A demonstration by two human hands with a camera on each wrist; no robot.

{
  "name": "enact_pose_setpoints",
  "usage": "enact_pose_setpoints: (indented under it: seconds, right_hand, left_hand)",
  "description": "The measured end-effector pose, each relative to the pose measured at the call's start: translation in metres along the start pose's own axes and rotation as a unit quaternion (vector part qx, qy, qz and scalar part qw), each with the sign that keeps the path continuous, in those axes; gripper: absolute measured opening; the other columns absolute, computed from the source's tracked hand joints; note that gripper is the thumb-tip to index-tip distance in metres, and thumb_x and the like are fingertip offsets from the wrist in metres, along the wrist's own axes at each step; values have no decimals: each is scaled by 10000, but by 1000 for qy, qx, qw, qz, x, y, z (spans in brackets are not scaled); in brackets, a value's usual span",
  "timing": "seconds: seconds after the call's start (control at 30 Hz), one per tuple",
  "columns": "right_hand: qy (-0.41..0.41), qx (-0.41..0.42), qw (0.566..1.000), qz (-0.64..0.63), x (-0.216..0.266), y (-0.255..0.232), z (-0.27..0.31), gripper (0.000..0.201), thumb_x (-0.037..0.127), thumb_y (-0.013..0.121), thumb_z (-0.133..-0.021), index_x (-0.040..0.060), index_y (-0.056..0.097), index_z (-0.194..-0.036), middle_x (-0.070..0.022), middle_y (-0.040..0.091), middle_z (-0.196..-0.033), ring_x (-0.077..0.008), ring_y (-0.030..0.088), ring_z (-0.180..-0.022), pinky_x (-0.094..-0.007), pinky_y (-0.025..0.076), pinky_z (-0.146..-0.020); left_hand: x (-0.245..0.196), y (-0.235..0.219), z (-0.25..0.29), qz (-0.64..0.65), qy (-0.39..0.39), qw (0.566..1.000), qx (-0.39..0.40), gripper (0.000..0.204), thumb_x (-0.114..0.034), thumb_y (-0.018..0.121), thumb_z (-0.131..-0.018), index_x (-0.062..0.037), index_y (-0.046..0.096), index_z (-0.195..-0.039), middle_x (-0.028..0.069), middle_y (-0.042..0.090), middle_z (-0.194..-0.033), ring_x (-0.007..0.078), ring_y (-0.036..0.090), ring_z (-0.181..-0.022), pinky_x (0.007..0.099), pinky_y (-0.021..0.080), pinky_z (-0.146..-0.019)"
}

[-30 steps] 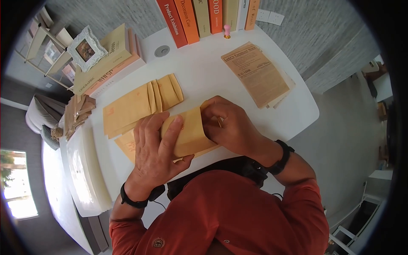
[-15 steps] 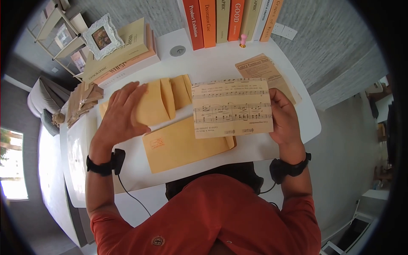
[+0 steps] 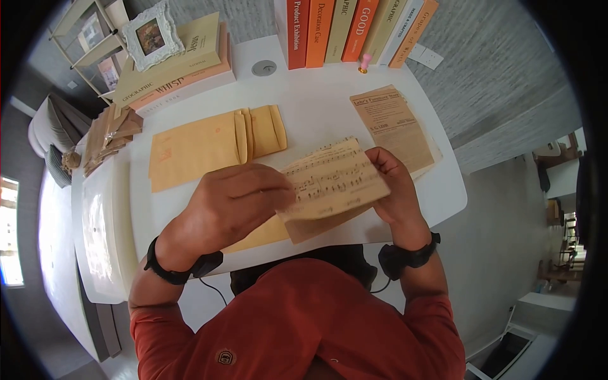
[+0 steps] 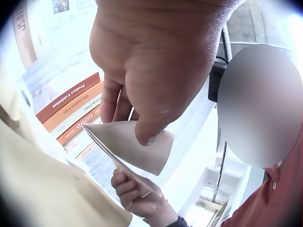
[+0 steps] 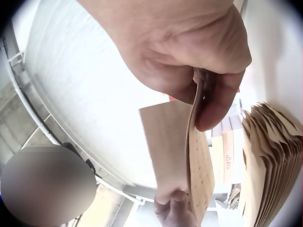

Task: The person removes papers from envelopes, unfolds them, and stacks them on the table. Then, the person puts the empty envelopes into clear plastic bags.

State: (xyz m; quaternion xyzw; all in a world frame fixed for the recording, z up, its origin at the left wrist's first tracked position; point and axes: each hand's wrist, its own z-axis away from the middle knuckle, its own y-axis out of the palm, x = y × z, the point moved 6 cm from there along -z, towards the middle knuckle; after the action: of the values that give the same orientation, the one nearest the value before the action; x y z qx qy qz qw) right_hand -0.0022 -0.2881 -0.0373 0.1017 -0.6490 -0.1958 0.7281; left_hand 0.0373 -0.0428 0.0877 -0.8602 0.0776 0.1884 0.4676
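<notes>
A small stack of printed sheet-music papers [image 3: 332, 180] is up over the front of the desk, tilted, with music staves on its upper face. My right hand [image 3: 400, 187] grips its right side, thumb and fingers on opposite faces. At the left edge, my left hand [image 3: 231, 202] pinches a sheet between thumb and fingers. In the left wrist view that paper [image 4: 156, 151] bends away from the rest, which the right hand [image 4: 137, 194] holds. The right wrist view shows a plain brown sheet [image 5: 168, 146] fanned out from the stack. Partly hidden below lies a yellow-brown envelope [image 3: 263, 235].
Several yellow-brown envelopes [image 3: 193, 149] lie behind my left hand. Old-print brown papers [image 3: 389, 123] rest at the right. Upright books [image 3: 323, 38], a pink-handled stamp [image 3: 365, 63], stacked books with a white picture frame [image 3: 152, 38] and brown paper packets [image 3: 114, 136] line the edges.
My right hand has drawn the papers out of the envelope and lifted them. My left hand, spread and apart half a second ago, has moved right to their left edge; the papers now tilt and fan.
</notes>
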Motion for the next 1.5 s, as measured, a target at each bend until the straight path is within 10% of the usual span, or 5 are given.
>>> enact_pose_setpoints:
  seconds: [0.17,0.27,0.87,1.27,1.5]
  right_hand:
    - [7,0,1000,17,2,2,6,185,43,623,-978,8,596,-1158,-53,699,-957,-75,636,-871,-227,496,-804]
    - [8,-21,1000,-13,5,3,7,225,28,609,-978,-2,569,-1198,-74,705,-981,-79,637,-871,-227,499,-806]
    - [-70,6,991,-115,17,18,22,239,132,623,-1022,32,560,-1229,-10,655,-957,-54,610,-876,-221,489,-821]
    - [-112,80,983,118,52,43,63,390,-77,527,-864,-11,623,-1236,-35,623,-976,-88,590,-860,-218,468,-791]
    - [-443,44,785,431,94,52,61,340,33,632,-912,-36,607,-1244,-116,617,-1074,-148,610,-888,-263,477,-857]
  left_hand:
    - [15,-9,12,8,-152,970,-191,496,103,704,-782,-38,632,-1252,157,632,-1204,313,672,-1037,364,574,-832]
    - [-1,-5,2,-85,-30,995,-29,450,73,725,-755,-102,707,-1169,170,500,-1399,354,608,-1157,397,557,-885]
    - [29,6,17,148,-188,964,-112,99,-22,762,-869,-31,728,-962,79,689,-988,179,660,-832,266,534,-706]
    - [63,25,31,438,-389,772,-248,482,111,500,-875,-37,559,-1330,51,548,-1272,53,545,-1082,247,491,-845]
    - [57,53,28,569,-354,734,-111,430,-5,546,-934,16,545,-1364,84,604,-1270,157,582,-1137,273,489,-898]
